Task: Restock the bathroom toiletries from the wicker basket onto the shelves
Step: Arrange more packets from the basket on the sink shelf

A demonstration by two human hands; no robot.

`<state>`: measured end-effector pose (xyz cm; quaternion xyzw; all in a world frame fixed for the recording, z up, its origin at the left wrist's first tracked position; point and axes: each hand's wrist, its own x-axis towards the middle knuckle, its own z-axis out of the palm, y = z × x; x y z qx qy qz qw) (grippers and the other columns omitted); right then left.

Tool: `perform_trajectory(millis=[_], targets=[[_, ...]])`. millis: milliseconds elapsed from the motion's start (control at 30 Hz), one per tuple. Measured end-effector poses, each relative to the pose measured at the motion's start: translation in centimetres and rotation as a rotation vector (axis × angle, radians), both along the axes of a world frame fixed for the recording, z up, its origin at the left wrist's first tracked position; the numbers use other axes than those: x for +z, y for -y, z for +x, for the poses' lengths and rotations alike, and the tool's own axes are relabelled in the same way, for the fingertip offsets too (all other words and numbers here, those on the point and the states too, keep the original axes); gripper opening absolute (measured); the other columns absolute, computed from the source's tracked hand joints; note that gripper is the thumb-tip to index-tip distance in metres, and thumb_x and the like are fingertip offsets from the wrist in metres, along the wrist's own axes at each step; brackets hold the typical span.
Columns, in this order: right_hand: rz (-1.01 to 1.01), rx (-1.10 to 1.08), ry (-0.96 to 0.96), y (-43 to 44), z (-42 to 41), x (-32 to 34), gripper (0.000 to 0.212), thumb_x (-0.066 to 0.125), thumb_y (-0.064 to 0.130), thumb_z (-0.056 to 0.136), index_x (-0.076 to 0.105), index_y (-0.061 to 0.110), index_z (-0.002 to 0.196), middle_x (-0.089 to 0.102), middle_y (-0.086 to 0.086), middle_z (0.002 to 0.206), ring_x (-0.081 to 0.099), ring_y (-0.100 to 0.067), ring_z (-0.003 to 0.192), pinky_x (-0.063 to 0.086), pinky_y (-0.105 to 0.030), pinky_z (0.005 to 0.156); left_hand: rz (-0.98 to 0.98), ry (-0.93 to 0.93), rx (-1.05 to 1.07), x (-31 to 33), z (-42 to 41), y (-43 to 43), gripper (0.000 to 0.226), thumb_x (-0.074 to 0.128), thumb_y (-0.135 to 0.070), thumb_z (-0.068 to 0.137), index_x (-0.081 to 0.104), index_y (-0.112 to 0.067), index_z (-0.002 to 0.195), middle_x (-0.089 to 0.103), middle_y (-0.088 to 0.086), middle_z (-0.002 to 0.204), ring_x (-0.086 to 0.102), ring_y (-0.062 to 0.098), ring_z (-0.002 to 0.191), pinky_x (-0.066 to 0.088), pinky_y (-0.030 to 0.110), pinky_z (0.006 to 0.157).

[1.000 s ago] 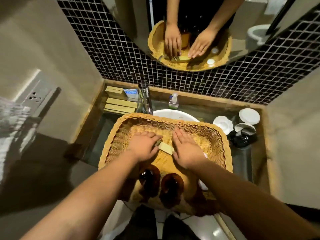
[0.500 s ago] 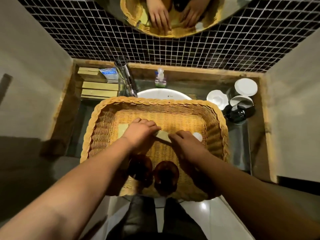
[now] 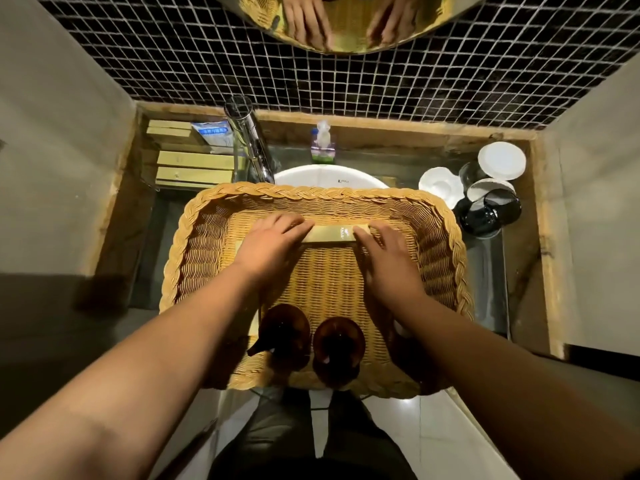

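Pick step is in progress: a long gold box [image 3: 331, 233] is lying flat on the floor of the wicker basket [image 3: 322, 194], toward the 12 o'clock wall, long axis running 9-to-3. Left hand [image 3: 268, 244] is touching the box's 9 o'clock end, fingers half-curled, fingertips [image 3: 300, 222] over the top edge. Right hand [image 3: 389, 256] is at the 3 o'clock end, fingers [image 3: 360, 233] also partly curled against it. Looks like both are pinching it endwise, not wide open, not fisted; can't tell whether it's actually lifted off the weave or just being squared up. Judgement: task is early/mid, since 2 amber pump bottles [image 3: 313, 344] are standing upright at the basket's 6 o'clock end, untouched. A pale item is partly hidden under the right wrist, can't ID. Next move prob needs a clean lift clear of the rim, then transfer toward 10 o'clock, where similar gold boxes [image 3: 195, 168] are already sitting stacked on the shelf [image 3: 152, 157] w/ a blue-white packet [image 3: 212, 132] beyond them. The faucet [image 3: 251, 140] is standing between basket and shelf, so the path needs to go over or around it. One hand would likely do for carry. Basket itself is resting over the white sink [image 3: 325, 174]; a small soap bottle [image 3: 323, 142] is at 12 o'clock, cups and lids [image 3: 485, 185] at 2 o'clock.
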<state>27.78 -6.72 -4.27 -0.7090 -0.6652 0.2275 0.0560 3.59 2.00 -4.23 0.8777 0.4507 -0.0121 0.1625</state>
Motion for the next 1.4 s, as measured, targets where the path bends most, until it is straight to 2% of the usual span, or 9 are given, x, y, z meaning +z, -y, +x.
perform_trajectory(millis=[167,300,400,567,733,933,1100,1267,1400], targets=[[-0.041,0.161,0.115,-0.6,-0.2,-0.5,0.089,0.074,0.024,0.083,0.018,0.027,0.154,0.010,0.001,0.162,0.007,-0.025,0.147,0.030,-0.047,0.114,-0.005,-0.044,0.064,-0.6,-0.9,0.0,0.057,0.057,-0.041,0.095,0.039,-0.027,0.147,0.050,-0.002,0.140,0.042,0.021,0.127,0.039,0.041,0.104],[0.010,0.081,0.023,-1.4,-0.8,-0.5,0.067,0.068,0.026,0.089,0.032,0.026,0.146,0.026,0.000,0.157,0.020,-0.023,0.144,0.035,-0.045,0.110,-0.032,-0.001,0.107,-0.8,-1.0,-0.1,0.055,0.062,-0.031,0.091,0.044,-0.029,0.143,0.055,-0.007,0.130,0.047,0.018,0.118,0.046,0.038,0.096],[0.004,0.116,0.068,-1.8,-1.0,-0.2,0.063,0.075,0.020,0.081,0.042,0.026,0.135,0.045,-0.003,0.143,0.038,-0.024,0.131,0.045,-0.040,0.099,-0.009,0.003,0.089,-0.6,-0.8,-0.1,0.055,0.065,-0.030,0.088,0.044,-0.035,0.139,0.058,-0.011,0.125,0.049,0.014,0.114,0.046,0.032,0.090],[-0.019,0.184,0.066,-2.6,-0.1,2.2,0.073,0.078,0.024,0.077,0.037,0.031,0.137,0.042,-0.004,0.136,0.045,-0.024,0.118,0.050,-0.034,0.080,0.015,0.016,0.015,1.6,-0.9,-0.4,0.066,0.072,-0.034,0.082,0.039,-0.040,0.139,0.059,-0.009,0.130,0.052,0.016,0.117,0.051,0.036,0.089],[0.146,0.203,0.032,-5.3,-0.4,6.8,0.028,0.055,0.042,0.094,0.050,0.039,0.122,0.054,0.010,0.122,0.053,-0.018,0.110,0.048,-0.037,0.084,0.155,0.029,-0.045,6.2,-1.4,-3.0,0.064,0.069,-0.025,0.086,0.042,-0.036,0.143,0.055,0.001,0.138,0.048,0.024,0.123,0.045,0.040,0.099],[0.276,0.431,0.259,-11.1,-4.0,12.8,0.071,0.074,0.014,0.076,0.044,0.030,0.138,0.056,-0.009,0.133,0.054,-0.031,0.111,0.050,-0.041,0.087,0.308,-0.043,-0.011,13.4,-5.5,-7.7,0.070,0.062,-0.012,0.079,0.045,-0.026,0.145,0.055,0.003,0.134,0.049,0.028,0.119,0.045,0.042,0.093],[0.323,0.551,0.277,-15.3,-9.9,16.4,0.065,0.077,0.019,0.075,0.053,0.023,0.135,0.060,-0.016,0.130,0.059,-0.036,0.111,0.051,-0.043,0.090,0.358,-0.067,0.114,16.4,-11.5,-10.7,0.060,0.069,-0.025,0.086,0.047,-0.030,0.142,0.053,-0.007,0.141,0.047,0.016,0.130,0.044,0.038,0.101],[0.285,0.588,0.267,-19.1,-15.9,17.8,0.073,0.068,0.012,0.083,0.036,0.032,0.146,0.051,-0.010,0.138,0.055,-0.032,0.116,0.049,-0.041,0.088,0.352,-0.089,0.190,17.7,-16.5,-13.4,0.053,0.066,-0.024,0.087,0.051,-0.034,0.137,0.058,-0.007,0.134,0.049,0.018,0.127,0.039,0.039,0.106],[0.177,0.589,0.261,-22.2,-19.7,17.6,0.053,0.059,0.015,0.087,0.042,0.033,0.135,0.057,-0.009,0.121,0.059,-0.032,0.106,0.051,-0.041,0.085,0.310,-0.142,0.241,17.1,-18.9,-15.4,0.062,0.066,-0.019,0.080,0.049,-0.036,0.137,0.056,-0.005,0.138,0.044,0.025,0.134,0.023,0.043,0.117]])
